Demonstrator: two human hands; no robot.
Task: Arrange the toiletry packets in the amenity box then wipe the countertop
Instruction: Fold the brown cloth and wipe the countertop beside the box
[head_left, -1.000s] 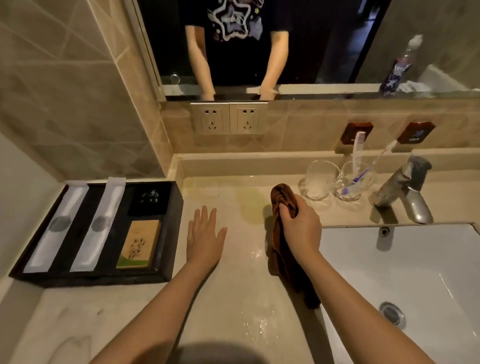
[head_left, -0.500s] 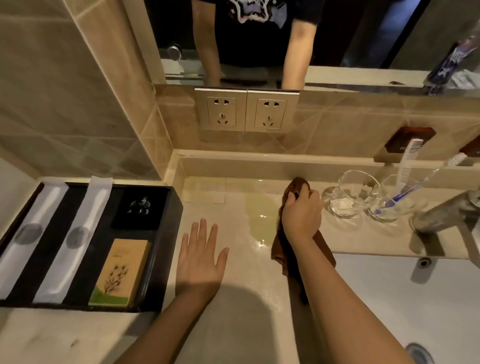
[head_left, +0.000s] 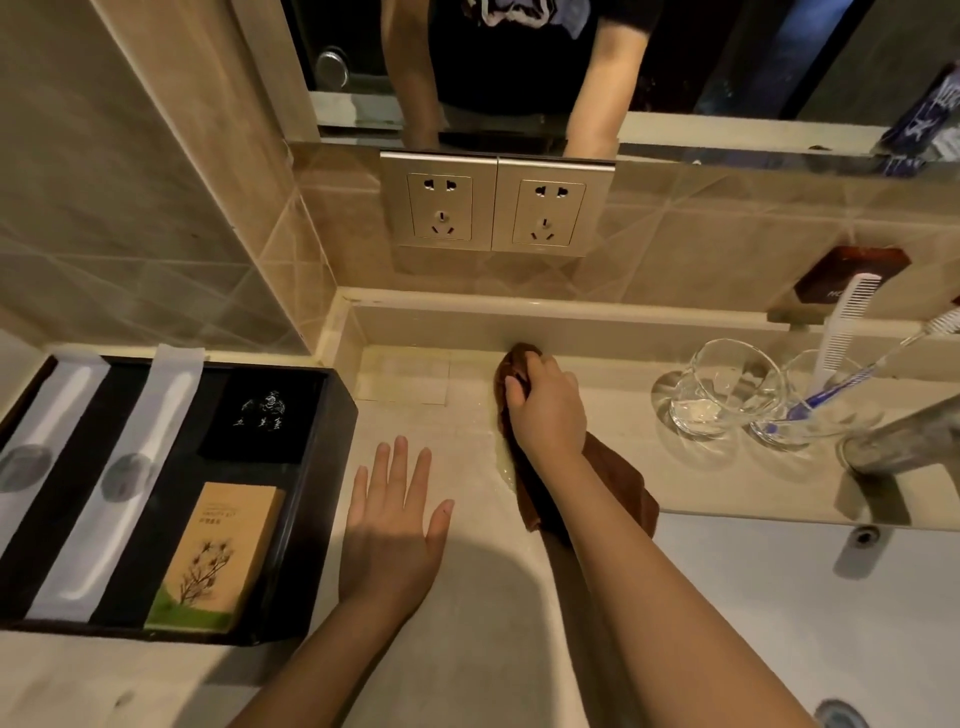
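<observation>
A black amenity box (head_left: 332, 441) sits at the left on the beige countertop (head_left: 467, 649). Inside it lie two long white packets (head_left: 130, 478), a black packet (head_left: 262, 415) and a tan packet with a tree print (head_left: 221, 556). My right hand (head_left: 545, 410) is shut on a brown cloth (head_left: 618, 483), pressing it on the wet countertop against the back ledge. My left hand (head_left: 392, 525) rests flat on the countertop, fingers spread, just right of the box.
Two glass cups (head_left: 727, 395) stand at the right, one holding a comb (head_left: 847, 322) and a toothbrush (head_left: 852, 379). A chrome faucet (head_left: 904, 441) and white sink (head_left: 779, 613) lie right. Two wall sockets (head_left: 496, 208) and a mirror are behind.
My right hand has pushed the brown cloth away from me to the back ledge. My left hand has stayed flat beside the box. The view has moved closer.
</observation>
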